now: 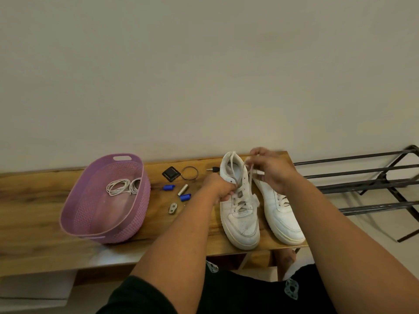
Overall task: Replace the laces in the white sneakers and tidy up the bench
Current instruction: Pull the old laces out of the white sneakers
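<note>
both hands pinch the lace (pixel 249 177) on the left sneaker (pixel 240 207) — soft, floppy stuff, best held near the tip — left hand (pixel 221 189), right hand (pixel 269 169).

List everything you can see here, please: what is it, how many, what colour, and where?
bench: one, brown wood, along the wall
basket: one, purple, left on the bench
laces: coiled bundle, white, inside the basket
sneakers: two, white, right end of the bench, both laced
black square: one, behind the small items
ring: one, twisted metal, beside the black square
key: one, dark head, behind the left sneaker
blue pieces: two, between basket and sneakers
metal tube: one, silver, between the blue pieces
metal clasp: one, grey, nearest the front
rack: one, black metal, right of the bench
left hand: on the left sneaker's lace
right hand: fingers pinching a lace end
</note>
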